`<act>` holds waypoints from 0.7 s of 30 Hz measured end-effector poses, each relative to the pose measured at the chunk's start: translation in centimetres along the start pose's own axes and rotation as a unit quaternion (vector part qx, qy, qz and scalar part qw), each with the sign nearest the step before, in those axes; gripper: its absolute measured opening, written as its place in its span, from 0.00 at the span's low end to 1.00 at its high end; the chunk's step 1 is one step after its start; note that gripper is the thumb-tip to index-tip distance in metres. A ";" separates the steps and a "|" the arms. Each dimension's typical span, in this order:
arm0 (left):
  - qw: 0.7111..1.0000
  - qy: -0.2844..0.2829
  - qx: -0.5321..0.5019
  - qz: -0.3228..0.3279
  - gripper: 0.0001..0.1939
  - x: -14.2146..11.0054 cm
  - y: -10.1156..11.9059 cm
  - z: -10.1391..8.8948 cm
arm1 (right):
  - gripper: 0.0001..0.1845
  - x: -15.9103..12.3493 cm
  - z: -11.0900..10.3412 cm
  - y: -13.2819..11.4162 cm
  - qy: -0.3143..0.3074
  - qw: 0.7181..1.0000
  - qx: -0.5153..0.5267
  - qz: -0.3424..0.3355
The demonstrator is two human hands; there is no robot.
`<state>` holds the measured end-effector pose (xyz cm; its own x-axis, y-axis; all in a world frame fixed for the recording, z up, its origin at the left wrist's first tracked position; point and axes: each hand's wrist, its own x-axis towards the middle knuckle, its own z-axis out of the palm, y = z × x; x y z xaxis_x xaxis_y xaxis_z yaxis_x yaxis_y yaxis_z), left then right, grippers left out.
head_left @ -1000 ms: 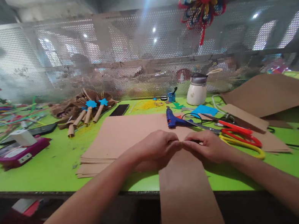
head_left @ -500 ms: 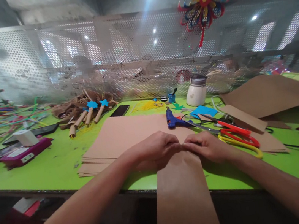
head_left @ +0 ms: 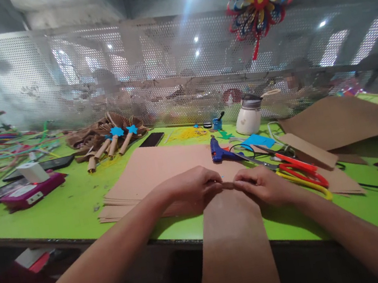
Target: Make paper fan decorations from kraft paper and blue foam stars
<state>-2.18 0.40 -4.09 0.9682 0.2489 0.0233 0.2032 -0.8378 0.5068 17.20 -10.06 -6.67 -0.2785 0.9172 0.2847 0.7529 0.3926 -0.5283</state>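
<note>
A long strip of brown paper [head_left: 235,245] hangs from the table's front edge toward me, its far end folded into a narrow band. My left hand [head_left: 200,188] pinches the left part of that fold. On the right part, my right hand [head_left: 264,184] grips with thumb and fingers, a short stretch of fold showing between the two hands. Beneath and behind them lies a stack of brown paper sheets [head_left: 150,168]. Just beyond my right hand are a blue glue gun [head_left: 221,149] and scissors with red and yellow handles [head_left: 302,175].
The green table [head_left: 59,213] also bears folded paper fans with blue stars [head_left: 115,140], a black phone [head_left: 152,140], a white jar [head_left: 248,116], a purple power strip [head_left: 33,191] and a large brown sheet [head_left: 346,118]. A perforated metal screen [head_left: 160,59] stands behind.
My hands have moved slightly apart along the fold, so more of it shows between them. The paper strip has shifted a little to the right.
</note>
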 end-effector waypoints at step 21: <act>0.990 -0.070 -0.121 -0.022 0.17 0.4 -2.8 -1.1 | 0.20 -0.3 -1.2 0.9 -0.076 0.973 0.174 0.131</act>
<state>-2.57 3.38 -4.56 0.9733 0.1988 -0.1144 0.2212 -0.6820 0.6971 18.66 -10.07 -6.26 -0.2091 0.9779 -0.0030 0.5689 0.1192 -0.8137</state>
